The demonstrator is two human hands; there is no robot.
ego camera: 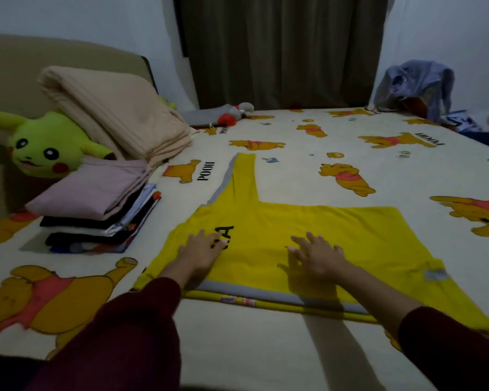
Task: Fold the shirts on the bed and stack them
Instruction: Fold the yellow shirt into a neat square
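A: Yellow shirt [308,230] spread on the bed [266,348], partly folded, grey-trimmed edge along the near side, one sleeve pointing away toward the curtain [283,49].
B: Left hand [201,253]?
A: Flat on the shirt's left part, fingers [209,239] straight and spread, covering part of the black lettering. Gripping nothing.
B: Right hand [319,256]?
A: Also flat on the cloth, near the middle, fingers straight, tips pointing left and away. Holding nothing. Shirt directly beneath both palms, extending well past the fingertips on every side.
B: Stack?
A: Pile of folded shirts [102,215] left of the yellow shirt, just apart from it, pale pink one on top, dark ones below.
B: Other items?
A: Green plush toy [43,148] and folded beige blanket [116,114] behind the pile. Loose bluish clothes [418,86] at the far right corner.
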